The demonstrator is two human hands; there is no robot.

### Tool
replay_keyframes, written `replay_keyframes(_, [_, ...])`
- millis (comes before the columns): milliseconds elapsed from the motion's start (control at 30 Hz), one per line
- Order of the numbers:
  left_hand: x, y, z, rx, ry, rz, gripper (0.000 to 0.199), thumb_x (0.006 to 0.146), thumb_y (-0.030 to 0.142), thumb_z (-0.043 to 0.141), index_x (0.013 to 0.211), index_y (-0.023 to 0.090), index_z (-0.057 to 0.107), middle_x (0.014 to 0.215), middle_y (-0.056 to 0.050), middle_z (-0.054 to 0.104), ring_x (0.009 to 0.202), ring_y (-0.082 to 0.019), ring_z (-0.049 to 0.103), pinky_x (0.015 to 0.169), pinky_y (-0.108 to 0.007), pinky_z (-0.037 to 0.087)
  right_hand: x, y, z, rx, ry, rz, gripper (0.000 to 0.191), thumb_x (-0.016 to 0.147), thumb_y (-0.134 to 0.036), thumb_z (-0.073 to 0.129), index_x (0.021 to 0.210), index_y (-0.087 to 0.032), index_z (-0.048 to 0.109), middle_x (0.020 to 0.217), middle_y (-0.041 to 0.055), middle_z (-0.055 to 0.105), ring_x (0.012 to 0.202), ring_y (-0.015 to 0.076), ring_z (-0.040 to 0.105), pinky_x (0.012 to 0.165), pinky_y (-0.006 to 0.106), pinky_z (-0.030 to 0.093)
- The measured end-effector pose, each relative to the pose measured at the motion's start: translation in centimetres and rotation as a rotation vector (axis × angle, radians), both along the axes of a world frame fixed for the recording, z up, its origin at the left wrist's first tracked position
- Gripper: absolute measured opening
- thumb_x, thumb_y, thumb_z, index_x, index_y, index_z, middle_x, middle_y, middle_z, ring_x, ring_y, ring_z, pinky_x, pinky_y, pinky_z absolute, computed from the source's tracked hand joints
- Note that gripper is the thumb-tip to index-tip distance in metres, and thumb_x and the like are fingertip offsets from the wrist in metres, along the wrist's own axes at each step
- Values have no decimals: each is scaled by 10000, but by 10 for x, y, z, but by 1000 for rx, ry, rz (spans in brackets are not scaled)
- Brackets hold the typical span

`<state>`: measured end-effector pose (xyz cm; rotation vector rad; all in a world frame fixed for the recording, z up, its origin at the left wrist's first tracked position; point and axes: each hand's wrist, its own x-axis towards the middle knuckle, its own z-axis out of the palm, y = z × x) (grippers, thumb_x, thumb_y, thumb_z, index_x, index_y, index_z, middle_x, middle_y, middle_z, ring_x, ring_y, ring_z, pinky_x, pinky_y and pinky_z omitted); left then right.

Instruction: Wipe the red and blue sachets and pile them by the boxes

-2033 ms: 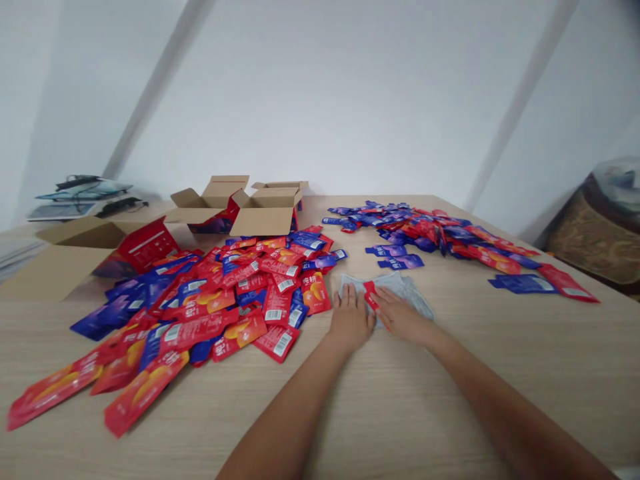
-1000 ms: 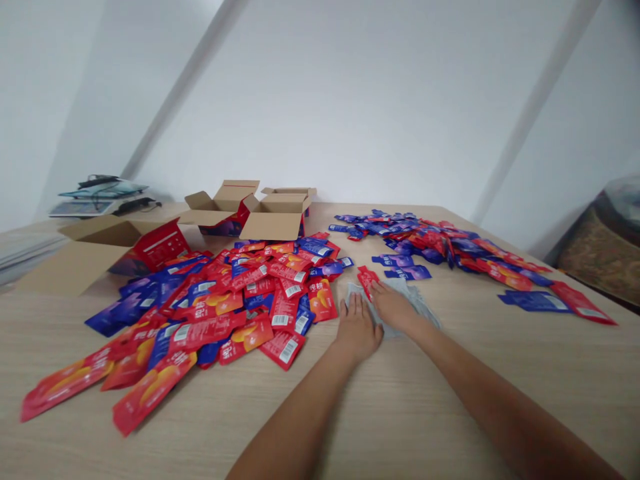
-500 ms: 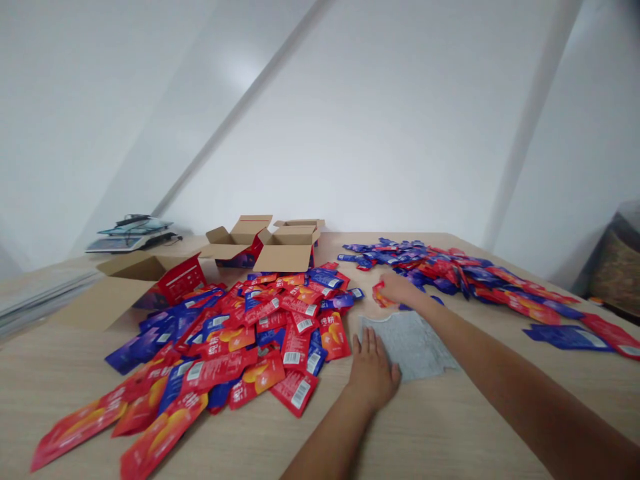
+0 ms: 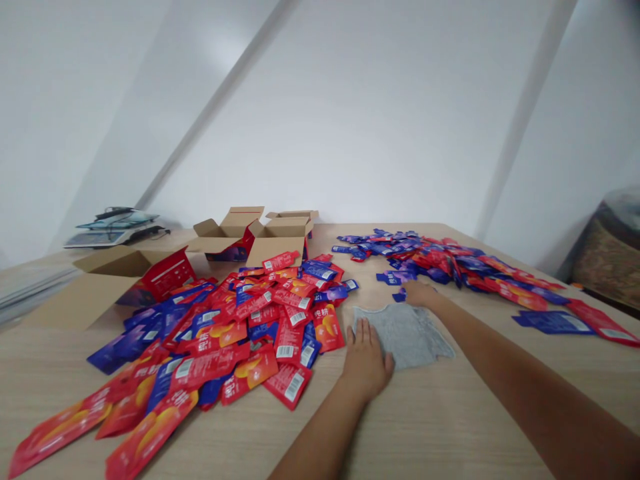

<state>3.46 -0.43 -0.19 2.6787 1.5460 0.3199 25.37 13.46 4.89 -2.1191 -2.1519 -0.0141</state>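
My left hand (image 4: 367, 363) lies flat, fingers stretched out, on the left part of a grey cloth (image 4: 413, 337) on the table. Beyond the cloth, my right hand (image 4: 419, 293) has its fingers closed over a blue packet (image 4: 399, 296), whose end sticks out on the left; the rest is hidden under the hand. Just behind it lies another blue packet (image 4: 395, 277). To the left spreads a big heap of red and blue packets (image 4: 263, 313). On top at its far side is a red packet (image 4: 281, 261).
A second heap of red and blue packets (image 4: 440, 263) stretches along the right side. Open cardboard boxes (image 4: 113, 283) stand behind the left heap. A flat scale (image 4: 110, 237) with things on it sits at the far left. A white wall (image 4: 380, 120) rises behind the table.
The red packet that was in my right hand is gone from it, and a red packet now tops the left heap. My right hand is now at a blue packet. My left hand stays on the cloth.
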Motion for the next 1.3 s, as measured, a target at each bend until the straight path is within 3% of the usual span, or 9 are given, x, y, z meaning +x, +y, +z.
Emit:
replay_keyframes(167, [-1, -1, 1, -7, -5, -1, 711, 906, 494, 194, 1415, 6, 287, 1492, -215, 235, 1401, -313, 125, 1120, -523, 102, 37, -11, -13, -48, -2, -119, 381, 729, -218, 583, 1097, -136, 639, 1182, 216, 595, 1101, 340, 558, 866, 464, 417])
replay_keyframes(267, [-2, -2, 2, -14, -8, 2, 713, 905, 496, 195, 1418, 8, 283, 1498, -213, 219, 1402, -312, 117, 1120, -521, 105, 58, -20, -6, -44, 50, -180, 289, 739, -203, 583, 999, -96, 649, 1002, 215, 661, 938, 300, 634, 768, 367, 453])
replay_keyframes(400, [-2, -2, 3, -19, 16, -1, 725, 912, 512, 163, 1429, 14, 261, 1505, -206, 198, 1405, -307, 106, 1120, -516, 113, 63, -37, 9, 112, 196, -255, 362, 835, -186, 438, 1157, -69, 555, 977, 255, 658, 860, 301, 657, 702, 380, 465])
replay_keyframes(533, [0, -4, 7, -14, 76, 25, 713, 916, 501, 157, 1436, 22, 249, 1508, -193, 200, 1404, -305, 112, 1117, -516, 118, 18, -53, 6, 223, 354, -123, 444, 881, -215, 365, 1313, -143, 439, 1247, 170, 576, 1086, 238, 588, 821, 339, 475])
replay_keyframes(700, [1, -2, 8, 7, 80, 11, 721, 890, 489, 229, 1426, 8, 265, 1487, -212, 253, 1398, -325, 131, 1110, -527, 119, -64, -82, -37, 139, 452, 67, 454, 875, -250, 422, 1324, -198, 462, 1178, 81, 632, 1024, 197, 608, 831, 288, 483])
replay_keyframes(833, [0, 1, 3, 21, 63, -34, 716, 882, 501, 266, 1437, 48, 260, 1484, -191, 278, 1397, -320, 140, 1109, -521, 125, -89, -103, -59, 243, 310, 117, 431, 912, -321, 400, 1310, -193, 505, 1190, 110, 589, 1108, 240, 511, 971, 364, 386])
replay_keyframes(1033, [4, 3, -2, 44, 84, 37, 702, 912, 487, 239, 1407, -8, 289, 1489, -217, 247, 1396, -312, 146, 1120, -490, 117, -49, -109, -56, 246, 69, 50, 409, 908, -359, 443, 1309, -303, 508, 1214, 99, 523, 1103, 269, 459, 912, 393, 391])
replay_keyframes(1167, [4, 2, -1, 39, 89, 24, 696, 922, 490, 214, 1402, -7, 299, 1486, -221, 250, 1395, -311, 150, 1117, -496, 124, -17, -110, -51, 255, -43, -79, 393, 903, -315, 456, 1285, -265, 534, 1176, 139, 519, 1067, 291, 459, 866, 399, 402])
replay_keyframes(1300, [2, 3, -4, 67, 71, 19, 697, 922, 492, 209, 1396, -10, 310, 1479, -230, 262, 1390, -316, 173, 1112, -496, 148, -16, -117, -40, 305, -27, -152, 415, 870, -231, 492, 1282, -203, 534, 1126, 161, 536, 1040, 292, 477, 844, 376, 419])
